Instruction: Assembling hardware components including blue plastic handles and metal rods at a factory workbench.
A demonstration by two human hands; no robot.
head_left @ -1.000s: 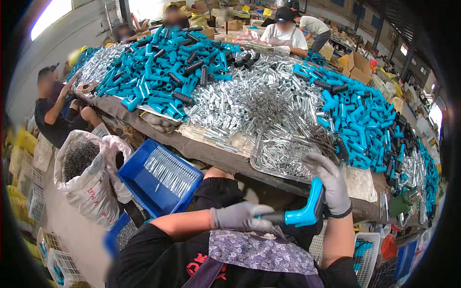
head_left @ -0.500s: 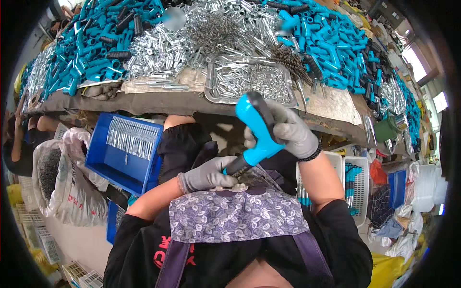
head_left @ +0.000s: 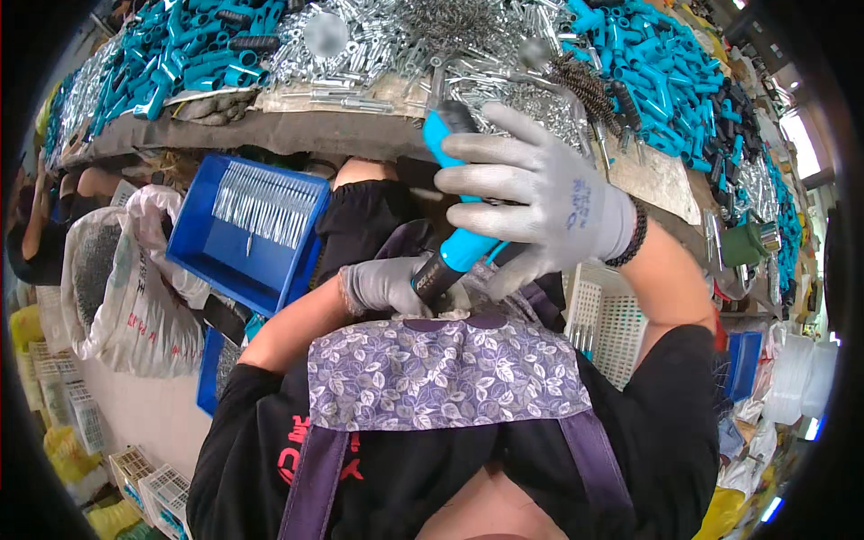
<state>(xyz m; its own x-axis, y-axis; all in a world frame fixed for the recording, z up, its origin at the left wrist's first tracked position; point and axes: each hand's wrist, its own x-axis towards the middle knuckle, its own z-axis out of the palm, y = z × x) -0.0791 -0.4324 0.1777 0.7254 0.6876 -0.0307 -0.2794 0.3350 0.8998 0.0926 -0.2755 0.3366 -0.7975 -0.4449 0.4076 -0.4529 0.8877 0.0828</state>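
A curved turquoise and black plastic tool handle (head_left: 463, 247) is held in front of my apron, its rounded top pointing away from me. My left hand (head_left: 385, 285), in a grey glove, is closed round its black lower end. My right hand (head_left: 540, 193), gloved too, has its fingers stretched out and spread across the handle's upper part, hiding much of it. Whether the right palm touches the handle, I cannot tell.
Ahead, a bench holds heaps of turquoise handles (head_left: 652, 90), silver metal parts (head_left: 378, 58) and dark coiled springs (head_left: 583, 83). At left stand a blue bin (head_left: 202, 247) of metal rods and a white sack (head_left: 148, 337). A white basket (head_left: 621, 346) is beside my right arm.
My right hand has opened from its grip on the handle's upper part, its fingers now spread over it. My left hand stays on the lower end. The view has shifted slightly.
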